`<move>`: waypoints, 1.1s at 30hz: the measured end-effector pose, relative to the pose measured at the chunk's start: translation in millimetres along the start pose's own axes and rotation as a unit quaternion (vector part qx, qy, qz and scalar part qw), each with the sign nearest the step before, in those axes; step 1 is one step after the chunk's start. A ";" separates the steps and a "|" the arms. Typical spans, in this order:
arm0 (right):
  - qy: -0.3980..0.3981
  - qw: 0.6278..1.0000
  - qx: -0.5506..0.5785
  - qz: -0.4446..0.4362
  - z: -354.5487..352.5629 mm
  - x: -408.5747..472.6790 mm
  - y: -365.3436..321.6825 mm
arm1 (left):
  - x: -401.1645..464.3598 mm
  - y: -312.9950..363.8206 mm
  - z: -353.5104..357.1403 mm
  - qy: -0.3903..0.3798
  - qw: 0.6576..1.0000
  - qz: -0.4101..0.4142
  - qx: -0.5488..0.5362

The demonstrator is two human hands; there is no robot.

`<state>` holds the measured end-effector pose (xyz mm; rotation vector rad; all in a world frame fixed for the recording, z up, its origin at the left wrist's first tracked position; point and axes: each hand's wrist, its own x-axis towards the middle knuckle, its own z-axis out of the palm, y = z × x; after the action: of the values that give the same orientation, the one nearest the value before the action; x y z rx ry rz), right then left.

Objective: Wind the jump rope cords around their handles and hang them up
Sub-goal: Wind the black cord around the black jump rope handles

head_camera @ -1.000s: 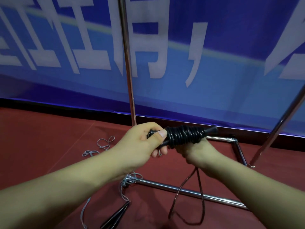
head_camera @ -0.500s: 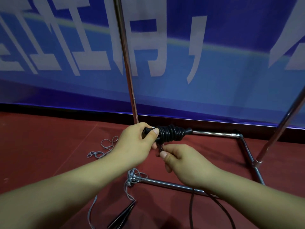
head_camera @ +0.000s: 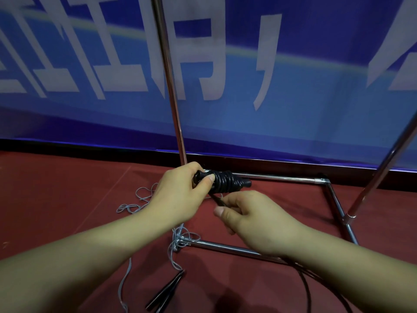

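My left hand (head_camera: 182,195) grips the black jump rope handles (head_camera: 222,183), which are held level and wrapped in several turns of black cord. My right hand (head_camera: 250,219), just below and to the right, pinches the black cord (head_camera: 215,197) where it leaves the bundle. The rest of that cord (head_camera: 313,288) trails down past my right wrist to the floor. A second jump rope lies on the red floor: its grey cord (head_camera: 135,206) is loosely tangled and its dark handles (head_camera: 165,292) lie at the bottom centre.
A chrome rack stands ahead: an upright pole (head_camera: 170,91), a slanted pole (head_camera: 383,168) on the right, and base bars (head_camera: 228,247) on the floor. The grey cord loops round the base's near corner. A blue banner (head_camera: 293,98) with white characters fills the background.
My right hand came from under the bundle to a spot below it and now pulls the cord down and toward me. The bundle in my left hand dropped slightly.
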<state>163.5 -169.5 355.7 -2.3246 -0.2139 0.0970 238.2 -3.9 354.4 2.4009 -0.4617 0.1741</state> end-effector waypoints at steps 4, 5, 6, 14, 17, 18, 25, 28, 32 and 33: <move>0.014 0.999 -0.032 0.009 -7.0 0.5 4.2 | 0.6 -0.8 -1.3 -0.025 0.999 -0.004 0.022; 0.023 0.999 -0.048 0.008 -9.3 0.7 5.1 | 0.9 -0.7 -1.9 -0.031 0.999 -0.003 0.029; 0.033 0.998 -0.060 0.005 -12.2 1.0 5.5 | 1.3 0.1 -3.0 -0.034 0.999 -0.001 0.035; 0.090 0.984 -0.151 -0.019 -27.8 -0.1 3.2 | 7.3 4.9 -4.9 -0.066 0.997 0.009 0.048; 0.101 0.981 -0.162 -0.012 -30.5 1.3 4.2 | 5.7 7.4 -4.4 -0.109 0.991 0.018 0.073; 0.102 0.982 -0.157 -0.008 -32.4 2.1 5.9 | 4.5 7.8 -5.1 -0.122 0.989 0.030 0.080; 0.100 0.980 -0.171 -0.020 -40.9 8.2 17.8 | -6.2 13.5 -10.5 -0.215 0.966 0.121 0.082; 0.081 0.983 -0.164 -0.017 -44.2 9.5 20.2 | -10.3 15.4 -12.2 -0.242 0.960 0.127 0.062; 0.040 0.996 -0.080 0.004 -49.2 6.8 22.2 | -10.4 18.1 -16.8 -0.278 0.953 0.122 0.014; 0.030 0.998 -0.050 0.007 -48.0 6.2 23.7 | -10.7 18.8 -16.8 -0.290 0.950 0.118 -0.004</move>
<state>179.1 -218.6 371.6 -2.4259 -0.1756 0.0227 221.2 -3.3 375.9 2.3571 -1.0149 -0.4455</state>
